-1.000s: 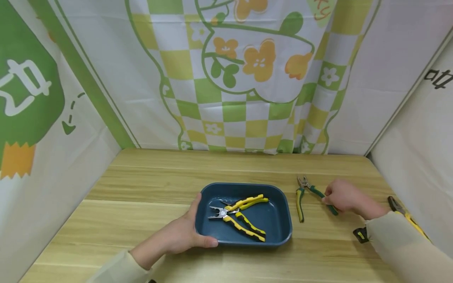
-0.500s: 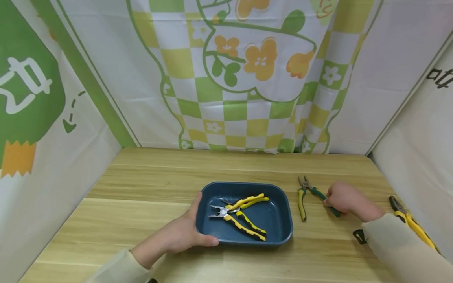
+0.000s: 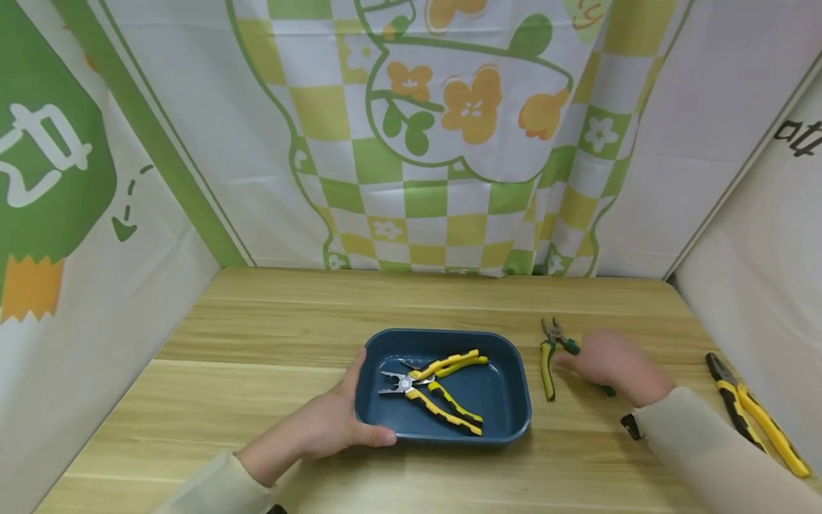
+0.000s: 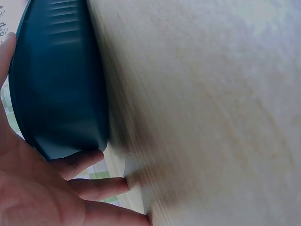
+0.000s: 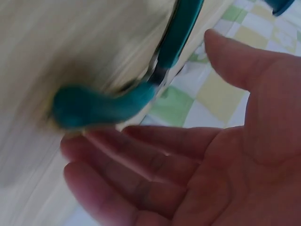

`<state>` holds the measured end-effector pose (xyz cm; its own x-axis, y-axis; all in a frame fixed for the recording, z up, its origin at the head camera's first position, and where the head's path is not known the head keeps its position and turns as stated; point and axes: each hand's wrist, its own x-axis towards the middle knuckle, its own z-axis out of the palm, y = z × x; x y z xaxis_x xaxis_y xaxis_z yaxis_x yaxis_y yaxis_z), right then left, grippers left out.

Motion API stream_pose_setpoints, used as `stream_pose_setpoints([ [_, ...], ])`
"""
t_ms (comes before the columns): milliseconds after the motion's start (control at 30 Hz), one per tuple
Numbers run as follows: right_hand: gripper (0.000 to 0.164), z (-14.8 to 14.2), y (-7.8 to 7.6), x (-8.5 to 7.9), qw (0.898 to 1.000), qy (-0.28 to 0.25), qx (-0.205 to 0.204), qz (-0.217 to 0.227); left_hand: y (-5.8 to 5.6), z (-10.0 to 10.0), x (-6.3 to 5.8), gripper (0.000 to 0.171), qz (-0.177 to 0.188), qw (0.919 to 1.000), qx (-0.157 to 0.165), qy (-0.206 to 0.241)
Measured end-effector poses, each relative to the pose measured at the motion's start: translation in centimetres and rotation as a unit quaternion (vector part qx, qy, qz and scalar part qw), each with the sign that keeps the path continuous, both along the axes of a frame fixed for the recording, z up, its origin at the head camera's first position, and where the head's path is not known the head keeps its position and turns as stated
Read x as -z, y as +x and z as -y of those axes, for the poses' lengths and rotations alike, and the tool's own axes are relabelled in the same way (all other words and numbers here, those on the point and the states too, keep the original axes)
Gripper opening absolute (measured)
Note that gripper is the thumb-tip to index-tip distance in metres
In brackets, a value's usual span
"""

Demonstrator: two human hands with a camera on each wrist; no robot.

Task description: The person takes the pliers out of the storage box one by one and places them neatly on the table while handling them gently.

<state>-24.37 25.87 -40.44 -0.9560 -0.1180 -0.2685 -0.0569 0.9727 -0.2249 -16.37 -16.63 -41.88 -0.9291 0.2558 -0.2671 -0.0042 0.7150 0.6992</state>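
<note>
My left hand (image 3: 321, 428) rests against the left end of a dark blue tray (image 3: 523, 407), its thumb on the near rim. The left wrist view shows its fingers straight and spread beside the tray wall (image 4: 61, 84). Inside the tray lie two overlapping pairs of yellow-and-black pliers (image 3: 449, 420). My right hand (image 3: 613, 365) is over the green handle of the combination pliers (image 3: 546, 371), which lie spread on the table and have one yellowish handle. In the right wrist view its fingers stretch out close beside the green handle (image 5: 99, 107); contact is unclear.
Larger yellow-and-black pliers (image 3: 748, 410) lie at the right edge of the wooden table (image 3: 270, 321), beside the right sleeve. A printed curtain (image 3: 424, 214) hangs behind the table, with white fabric walls on both sides.
My right hand has loosened from the green handle and shifted left, toward the pliers' pivot. The sleeve now uncovers more of the larger pliers. My left hand and the tray stay put.
</note>
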Motion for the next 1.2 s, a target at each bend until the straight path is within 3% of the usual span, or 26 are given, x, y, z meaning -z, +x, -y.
stream_pose_setpoints([
  [167, 0.056, 1.6, 0.3, 0.1, 1.0, -0.012, 0.015, 0.01, 0.0, 0.0, 0.0, 0.143, -0.007, 1.0, 0.004, 0.004],
  [367, 0.067, 2.3, 0.3, 0.2, 1.0, 0.024, 0.003, 0.002, 0.0, 0.1, 0.1, 0.143, -0.009, 0.9999, 0.005, 0.003],
  [733, 0.037, 2.3, -0.1, 1.0, 0.998, 0.05, -0.041, -0.01, -0.1, 0.0, 0.2, 0.144, 0.0, 1.0, 0.001, 0.004],
  [1200, 0.03, 2.0, 0.3, 0.7, 0.998, 0.048, -0.04, -0.016, -0.1, 0.0, 0.2, 0.144, -0.004, 1.0, 0.003, -0.002],
])
